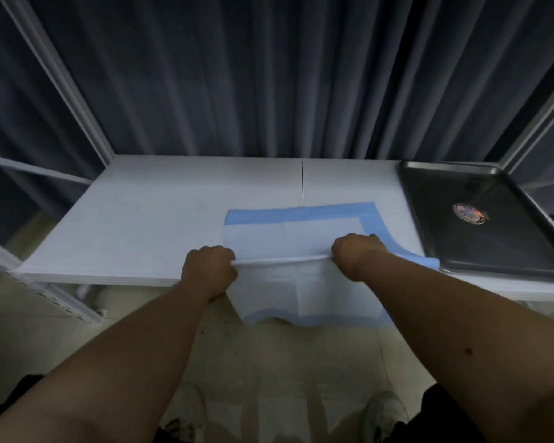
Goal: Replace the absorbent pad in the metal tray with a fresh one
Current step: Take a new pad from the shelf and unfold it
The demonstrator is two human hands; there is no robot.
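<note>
Blue-edged absorbent pad (293,228) is pinched along a fold by left hand (209,266) and right hand (355,255) over the bench (141,219); next, probably, spreading it into the bare metal tray (442,193).

Pad (304,233): soft papery fleece, matt white middle, smooth pale-blue plastic-looking border; creased along fold lines, limp where it hangs off desk edge.
Tray (435,219): metal, dark, glossy, mirror-like floor with streaky reflections; rolled rim shiny. Round sticker (468,213) in middle, slightly glossy, print blurred.
Desk (160,215): white top, matt, smooth, thin seam line across.
Curtain (237,75): dark cloth, matt, deep pleats.
Frame posts (61,75): pale metal, satin sheen.
Floor (269,362): pale tile, dull gloss.
</note>
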